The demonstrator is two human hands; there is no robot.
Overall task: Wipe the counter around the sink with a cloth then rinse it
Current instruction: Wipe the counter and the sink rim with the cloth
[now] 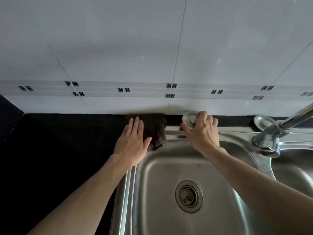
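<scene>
A dark brown cloth (pixel 156 131) lies on the black counter (pixel 67 141) at the back left corner of the steel sink (pixel 169 167), against the wall. My left hand (pixel 133 141) presses flat on the cloth's left part with straight fingers. My right hand (pixel 202 131) grips a round steel sink plug (pixel 189 118) on the sink's back rim, fingers curled over it.
A chrome tap (pixel 271 136) rises at the right between this basin and a second basin (pixel 294 167). Another round steel lid (pixel 263 122) lies behind the tap. The drain strainer (pixel 188 196) sits in the basin floor. White tiled wall stands behind the counter.
</scene>
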